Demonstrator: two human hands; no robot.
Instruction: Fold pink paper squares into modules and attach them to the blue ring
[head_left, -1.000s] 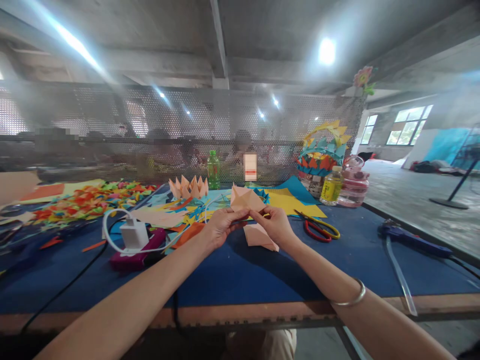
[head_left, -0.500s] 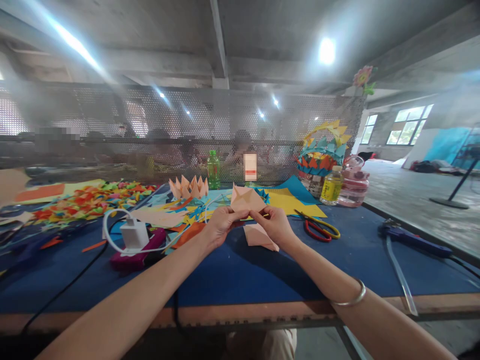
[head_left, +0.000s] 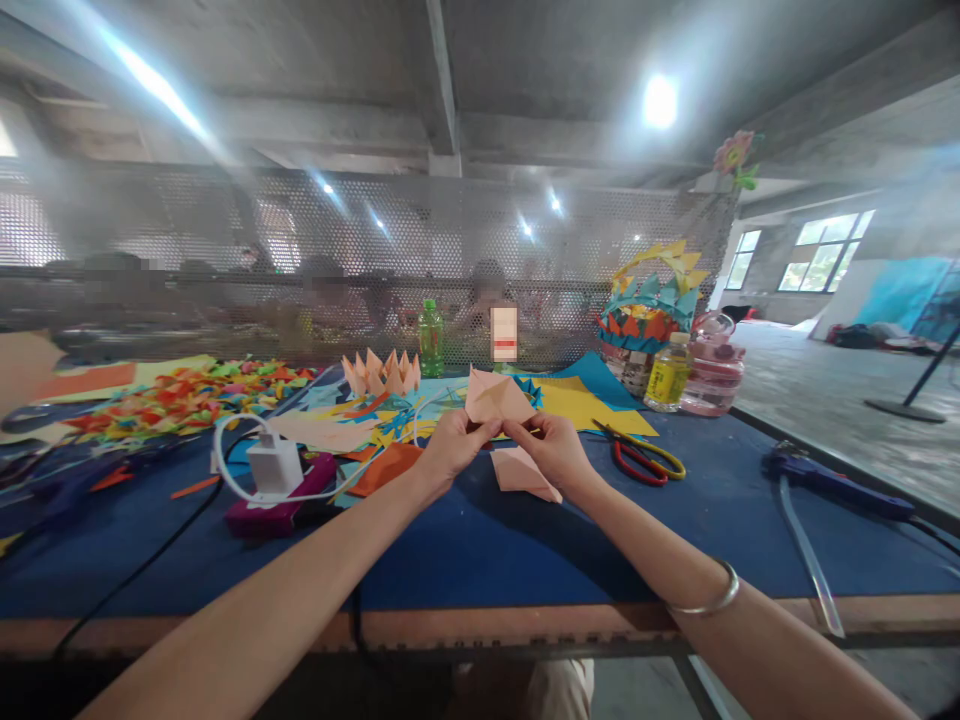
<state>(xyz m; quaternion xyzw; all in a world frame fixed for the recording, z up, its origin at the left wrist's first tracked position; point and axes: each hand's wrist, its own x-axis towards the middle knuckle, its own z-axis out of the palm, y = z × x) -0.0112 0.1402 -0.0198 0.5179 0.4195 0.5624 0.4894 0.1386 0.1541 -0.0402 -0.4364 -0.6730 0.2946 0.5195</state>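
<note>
Together, left grip point(head_left: 451, 446) and right grip point(head_left: 556, 450) pinch folded paper point(head_left: 496, 396) by its lower edge.

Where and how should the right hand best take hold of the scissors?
The scissors are probably best gripped by the red and yellow handles, coming from the near right: their loops lie on that side, while the blades point away and left.

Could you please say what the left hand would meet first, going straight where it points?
Probably the right hand, close beside the left hand at the held peach paper, though depth is unclear.
</note>
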